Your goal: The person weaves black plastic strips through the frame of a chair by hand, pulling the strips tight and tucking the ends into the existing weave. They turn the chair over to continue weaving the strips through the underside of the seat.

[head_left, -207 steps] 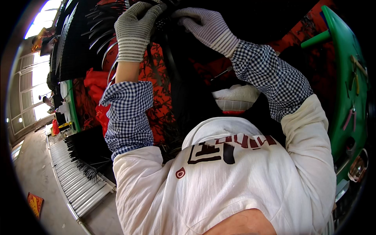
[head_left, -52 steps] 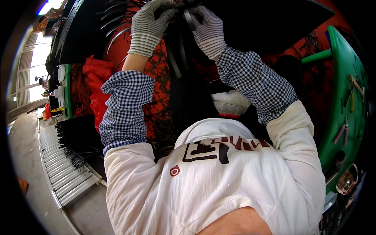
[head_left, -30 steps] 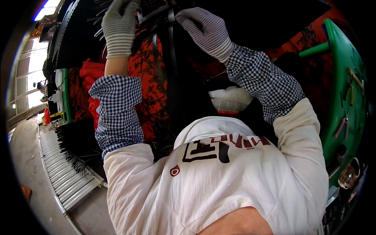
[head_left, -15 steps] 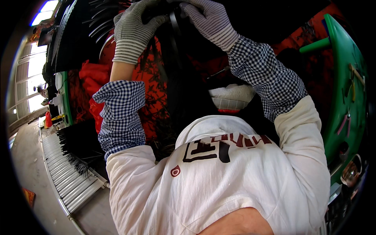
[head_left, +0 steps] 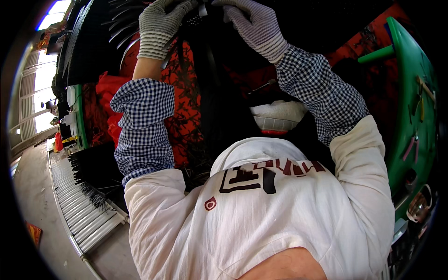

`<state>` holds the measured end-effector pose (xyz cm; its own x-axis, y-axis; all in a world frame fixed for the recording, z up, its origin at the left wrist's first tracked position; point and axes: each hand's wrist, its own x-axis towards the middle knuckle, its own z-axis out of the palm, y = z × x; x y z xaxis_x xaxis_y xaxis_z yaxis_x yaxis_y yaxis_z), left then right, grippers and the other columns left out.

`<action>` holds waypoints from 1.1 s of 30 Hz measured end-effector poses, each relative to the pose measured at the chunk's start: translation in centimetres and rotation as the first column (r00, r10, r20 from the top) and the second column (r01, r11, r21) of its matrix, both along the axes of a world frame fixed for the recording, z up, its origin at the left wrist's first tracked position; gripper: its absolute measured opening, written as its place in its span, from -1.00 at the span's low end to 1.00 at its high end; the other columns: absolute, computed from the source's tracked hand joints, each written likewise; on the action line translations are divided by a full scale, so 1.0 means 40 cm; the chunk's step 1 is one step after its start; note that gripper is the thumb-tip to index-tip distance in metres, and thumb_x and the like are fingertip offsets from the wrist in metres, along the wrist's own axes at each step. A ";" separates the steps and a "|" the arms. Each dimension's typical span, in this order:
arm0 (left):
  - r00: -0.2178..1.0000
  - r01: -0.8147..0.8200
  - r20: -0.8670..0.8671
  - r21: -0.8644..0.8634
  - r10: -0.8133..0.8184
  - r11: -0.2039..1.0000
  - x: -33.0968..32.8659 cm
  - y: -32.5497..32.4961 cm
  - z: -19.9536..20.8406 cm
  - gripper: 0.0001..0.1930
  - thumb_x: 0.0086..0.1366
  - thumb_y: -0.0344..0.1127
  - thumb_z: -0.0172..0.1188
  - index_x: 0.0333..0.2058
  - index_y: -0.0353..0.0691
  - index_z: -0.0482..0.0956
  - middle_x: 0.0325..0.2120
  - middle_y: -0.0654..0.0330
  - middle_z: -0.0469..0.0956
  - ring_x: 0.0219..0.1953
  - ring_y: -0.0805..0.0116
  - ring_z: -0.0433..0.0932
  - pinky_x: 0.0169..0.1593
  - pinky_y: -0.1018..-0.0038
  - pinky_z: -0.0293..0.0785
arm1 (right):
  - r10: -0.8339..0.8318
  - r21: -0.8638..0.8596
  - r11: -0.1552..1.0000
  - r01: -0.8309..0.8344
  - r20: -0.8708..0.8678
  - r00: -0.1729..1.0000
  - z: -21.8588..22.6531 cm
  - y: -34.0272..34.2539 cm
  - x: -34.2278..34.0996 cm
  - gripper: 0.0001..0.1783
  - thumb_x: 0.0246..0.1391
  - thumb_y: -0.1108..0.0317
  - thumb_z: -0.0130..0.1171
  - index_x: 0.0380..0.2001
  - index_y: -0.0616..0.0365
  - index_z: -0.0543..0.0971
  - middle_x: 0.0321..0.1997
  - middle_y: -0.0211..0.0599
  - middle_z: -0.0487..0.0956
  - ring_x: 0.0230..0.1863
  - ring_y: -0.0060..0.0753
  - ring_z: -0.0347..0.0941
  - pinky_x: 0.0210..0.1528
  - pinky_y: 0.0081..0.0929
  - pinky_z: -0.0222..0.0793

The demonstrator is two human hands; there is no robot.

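Both my hands wear striped knit gloves and work at the top edge of the view on a black woven piece (head_left: 192, 19) with loose flat strips. My left hand (head_left: 163, 29) is closed on the woven piece; its fingertips are partly cut off by the edge. A shiny black strip (head_left: 202, 9) stands between the hands. To its right, the fingers of my right hand (head_left: 257, 27) are bent together in a pinch at the black material, but what lies between them is too dark to make out. Several curved black strips (head_left: 122, 35) fan out left of my left hand.
Red cloth (head_left: 184, 84) with dark scraps spreads below the hands. A small metal-tipped tool (head_left: 262, 86) lies near a white cloth bundle (head_left: 279, 115). On the right, a green stool (head_left: 403, 116) carries pliers (head_left: 410, 148) and other tools. A slatted metal rack (head_left: 81, 205) is at lower left.
My left hand has turned and risen slightly, baring more of the woven piece. My right hand has shifted slightly to the right. The shiny strip between them has moved up.
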<state>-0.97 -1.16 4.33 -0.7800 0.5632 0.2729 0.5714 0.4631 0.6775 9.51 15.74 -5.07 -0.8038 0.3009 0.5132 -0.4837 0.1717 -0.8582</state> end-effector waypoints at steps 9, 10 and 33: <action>0.963 0.088 0.232 0.221 -0.140 0.971 -0.032 0.004 -0.014 -0.91 0.33 -0.45 0.32 -0.32 -0.36 0.63 -0.46 0.32 0.60 -0.41 0.60 0.49 -0.31 0.58 0.44 | -0.140 0.356 0.917 0.181 -0.136 0.981 -0.043 -0.023 -0.026 -0.75 0.32 0.28 0.20 0.03 -0.01 0.64 -0.20 -0.37 0.66 -0.31 -0.44 0.63 -0.20 -0.53 0.62; 0.976 0.118 0.161 0.164 -0.145 0.979 -0.038 0.007 -0.009 -0.89 0.35 -0.42 0.31 -0.32 -0.36 0.63 -0.48 0.33 0.59 -0.42 0.60 0.48 -0.32 0.59 0.43 | -0.140 0.404 0.897 0.179 -0.124 0.982 -0.048 -0.029 -0.030 -0.72 0.32 0.20 0.23 0.07 -0.16 0.65 -0.10 -0.43 0.68 -0.26 -0.40 0.67 -0.15 -0.53 0.68; 0.988 0.133 0.065 0.096 -0.139 0.986 -0.197 0.109 0.014 -0.76 0.33 -0.31 0.38 -0.45 -0.30 0.57 -0.60 0.43 0.39 -0.50 0.60 0.30 -0.38 0.55 0.27 | -0.077 0.232 0.966 0.115 -0.170 0.983 -0.003 -0.005 -0.050 -0.73 0.29 0.46 0.22 0.04 0.12 0.64 0.02 -0.30 0.63 0.00 -0.39 0.64 0.08 -0.50 0.65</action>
